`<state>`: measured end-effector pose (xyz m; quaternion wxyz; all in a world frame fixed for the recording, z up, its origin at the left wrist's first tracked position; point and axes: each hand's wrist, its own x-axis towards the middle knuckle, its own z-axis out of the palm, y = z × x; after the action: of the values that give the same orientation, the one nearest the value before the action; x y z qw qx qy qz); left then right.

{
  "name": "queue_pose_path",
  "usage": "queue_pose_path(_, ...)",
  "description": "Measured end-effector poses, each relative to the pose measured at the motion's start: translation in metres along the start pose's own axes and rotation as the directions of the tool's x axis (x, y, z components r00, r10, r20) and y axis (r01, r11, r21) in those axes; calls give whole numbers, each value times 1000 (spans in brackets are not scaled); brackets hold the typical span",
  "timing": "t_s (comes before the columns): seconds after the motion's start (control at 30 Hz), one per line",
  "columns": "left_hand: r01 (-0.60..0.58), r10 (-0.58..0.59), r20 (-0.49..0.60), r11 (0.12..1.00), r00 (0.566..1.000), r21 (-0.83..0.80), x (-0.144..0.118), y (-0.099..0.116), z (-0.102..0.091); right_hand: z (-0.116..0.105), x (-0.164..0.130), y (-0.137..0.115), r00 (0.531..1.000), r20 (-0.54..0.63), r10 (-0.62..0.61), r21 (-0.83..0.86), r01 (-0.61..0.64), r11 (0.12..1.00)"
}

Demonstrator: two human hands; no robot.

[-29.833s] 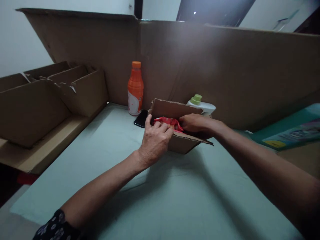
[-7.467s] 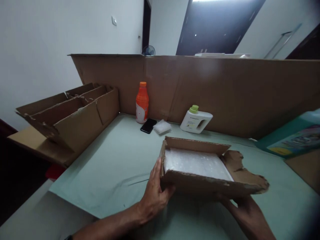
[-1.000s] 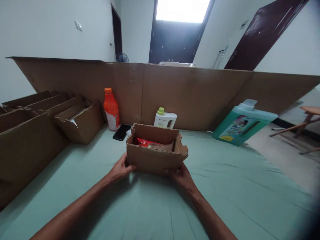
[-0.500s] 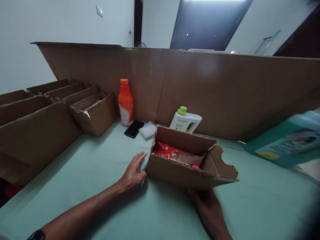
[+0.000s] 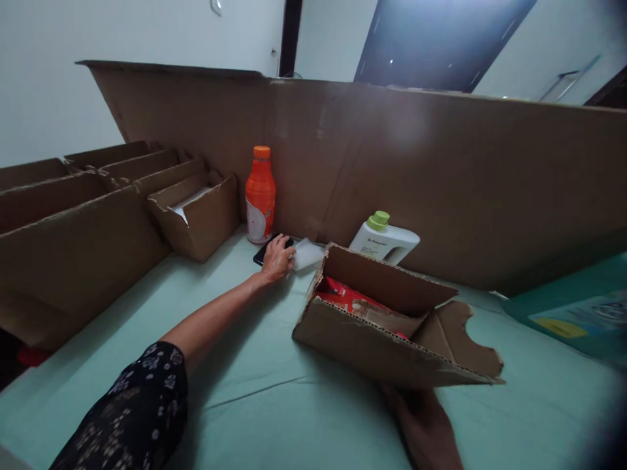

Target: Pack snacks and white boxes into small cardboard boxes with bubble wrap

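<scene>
A small open cardboard box stands slightly tilted at the middle right, with a red packet inside. My right hand is under the box's near right side, holding it; its fingers are hidden beneath the cardboard. Farther back, my left hand reaches over a black phone, its bent fingers apart at the phone's right end. Right beside those fingertips lies a small whitish translucent packet. Whether the left hand touches the phone or the packet is not clear.
An orange bottle stands behind the phone. Behind the box is a white bottle with a green cap. Several cardboard boxes line the left, a green jug is at right, and a cardboard panel closes the back.
My left hand has left the box's left side and moved forward to the phone and packet. My right hand stays under the box. The view has shifted a little.
</scene>
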<state>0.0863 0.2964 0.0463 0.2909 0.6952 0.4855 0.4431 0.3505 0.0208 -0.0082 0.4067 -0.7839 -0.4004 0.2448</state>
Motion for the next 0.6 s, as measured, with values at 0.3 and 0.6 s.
queue_pose_path(0.3,351,-378,49,792,924,-499,-107,5,-104,-2,2,-6,996,12,-87,-45,88,995)
queue_pose_path(0.6,475,-470,186,627,863,-617,-215,13,-119,2,0,-20,987,5,-163,-71,163,984)
